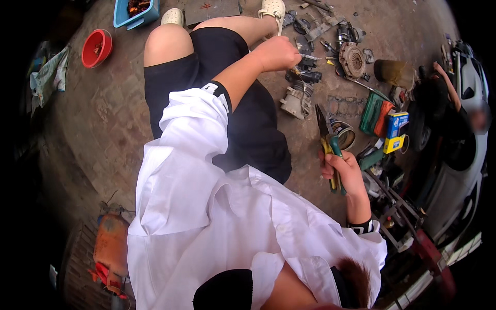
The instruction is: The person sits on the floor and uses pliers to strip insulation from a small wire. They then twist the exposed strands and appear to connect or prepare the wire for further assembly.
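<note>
My left hand (279, 53) is closed in a fist beyond my knees, over the edge of a spread of metal parts. A thin pale strip shows above the fist and a thin brownish strand below it; I cannot make out what the fingers grip. My right hand (345, 173) is wrapped round long-nosed pliers (324, 132) with green and yellow handles, jaws pointing away from me. Near the pliers lie a ribbed grey metal part (297, 101), an open round tin (343, 135) and a flat gasket (346, 107).
A round clutch plate (352, 59) lies among greasy parts. Boxes (395, 132) stand at right, near another person (449, 98) beside a silver car (460, 175). At far left are a red bowl (97, 49) and blue basin (136, 19). Lower left stands an orange tank (111, 243).
</note>
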`<control>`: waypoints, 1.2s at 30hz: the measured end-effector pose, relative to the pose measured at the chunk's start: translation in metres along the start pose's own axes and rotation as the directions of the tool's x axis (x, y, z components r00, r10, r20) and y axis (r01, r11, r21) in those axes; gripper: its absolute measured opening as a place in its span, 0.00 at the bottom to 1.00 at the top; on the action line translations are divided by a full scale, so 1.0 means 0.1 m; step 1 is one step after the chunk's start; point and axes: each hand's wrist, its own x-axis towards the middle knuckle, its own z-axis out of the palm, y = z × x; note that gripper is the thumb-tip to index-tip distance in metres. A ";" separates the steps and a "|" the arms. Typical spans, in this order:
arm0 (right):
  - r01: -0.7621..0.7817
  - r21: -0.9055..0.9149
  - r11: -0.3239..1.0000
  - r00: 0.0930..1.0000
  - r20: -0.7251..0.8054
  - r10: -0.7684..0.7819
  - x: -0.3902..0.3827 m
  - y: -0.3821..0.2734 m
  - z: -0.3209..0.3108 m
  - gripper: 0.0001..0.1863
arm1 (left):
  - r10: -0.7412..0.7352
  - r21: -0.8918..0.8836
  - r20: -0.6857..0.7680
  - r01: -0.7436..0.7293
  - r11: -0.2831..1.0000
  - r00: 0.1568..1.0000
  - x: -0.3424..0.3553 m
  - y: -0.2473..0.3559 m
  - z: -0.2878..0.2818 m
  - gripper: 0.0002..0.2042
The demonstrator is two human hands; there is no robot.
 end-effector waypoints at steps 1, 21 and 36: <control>-0.007 0.056 0.998 0.999 0.032 0.005 -0.05 0.00 -0.03 0.09 | 0.042 0.013 -0.075 -0.041 0.999 0.996 0.02 -0.03 0.01 0.03; 0.208 -0.425 0.881 0.970 -0.029 -0.243 0.02 0.24 -0.07 0.10 | -0.333 -0.323 0.319 0.432 0.842 0.887 0.03 -0.11 -0.14 0.06; 0.225 -0.372 0.901 0.829 -0.412 -0.377 1.54 1.55 -0.50 0.17 | -0.718 -0.670 0.593 0.718 -0.189 0.364 0.26 -0.77 -0.29 0.18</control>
